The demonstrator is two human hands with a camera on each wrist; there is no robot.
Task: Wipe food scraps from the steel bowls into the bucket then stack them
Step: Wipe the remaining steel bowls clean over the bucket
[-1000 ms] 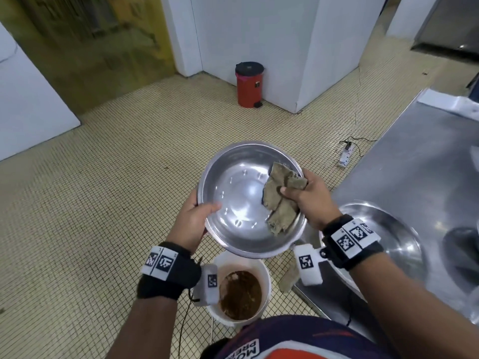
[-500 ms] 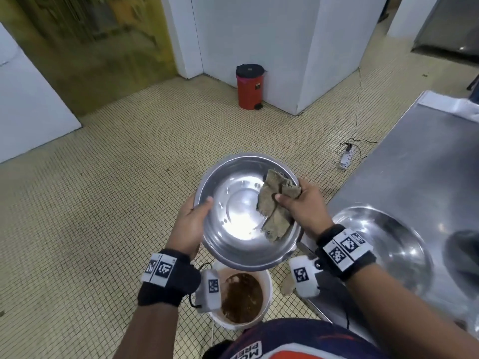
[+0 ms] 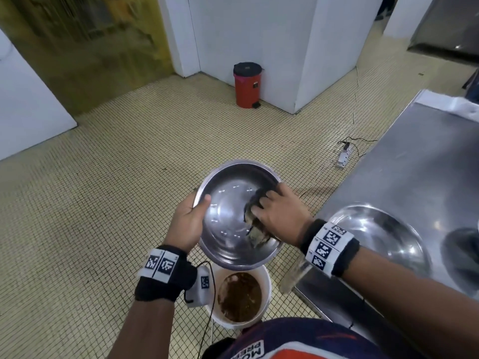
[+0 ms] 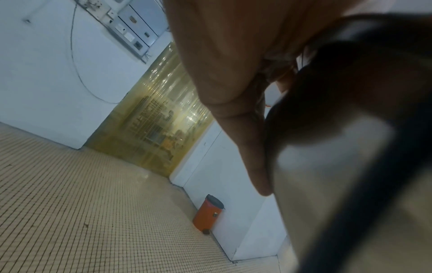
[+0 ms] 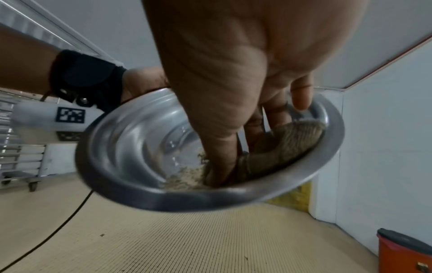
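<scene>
I hold a steel bowl (image 3: 228,216) tilted over a white bucket (image 3: 264,278) of brown scraps on the floor. My left hand (image 3: 191,218) grips its left rim, thumb inside. My right hand (image 3: 277,216) presses a brown cloth (image 3: 255,230) against the bowl's right inner wall. In the right wrist view the fingers (image 5: 301,99) push the cloth (image 5: 290,140) down into the bowl (image 5: 131,140), with pale scraps (image 5: 187,177) gathered near the lower rim. In the left wrist view the left hand (image 4: 238,114) lies along the bowl's blurred underside (image 4: 339,166). A second steel bowl (image 3: 383,231) sits on the steel counter (image 3: 414,164).
The counter runs along the right, its corner beside the bucket. A red pedal bin (image 3: 247,85) stands against a white pillar (image 3: 272,35) farther off. A power strip (image 3: 344,158) with a cable lies on the tiled floor (image 3: 103,203). A wheeled rack (image 5: 21,157) shows in the right wrist view.
The bowl has dropped lower and tipped more steeply over the bucket. My right hand has turned palm-down and pushed the cloth deeper into the bowl's right side.
</scene>
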